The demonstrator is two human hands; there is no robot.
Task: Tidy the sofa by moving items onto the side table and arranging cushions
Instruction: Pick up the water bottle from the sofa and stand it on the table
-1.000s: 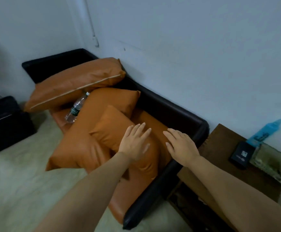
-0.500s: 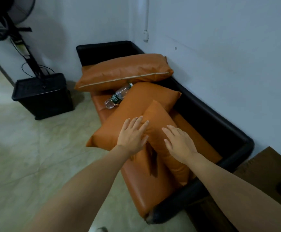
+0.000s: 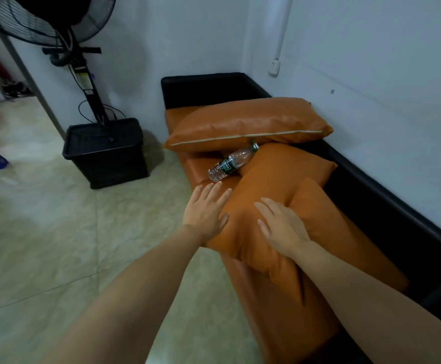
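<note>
Left hand (image 3: 205, 212) and right hand (image 3: 282, 225), fingers spread flat, over the cushion (image 3: 269, 179); bottle (image 3: 232, 162) lies beyond, green label unreadable; sofa (image 3: 387, 195) black-framed.

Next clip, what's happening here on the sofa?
A person reaches over an orange sofa. Both the left hand and right hand are open, over the middle cushion, gripping nothing. A water bottle lies on its side between cushions, not yet moved. No side table is in view.
</note>
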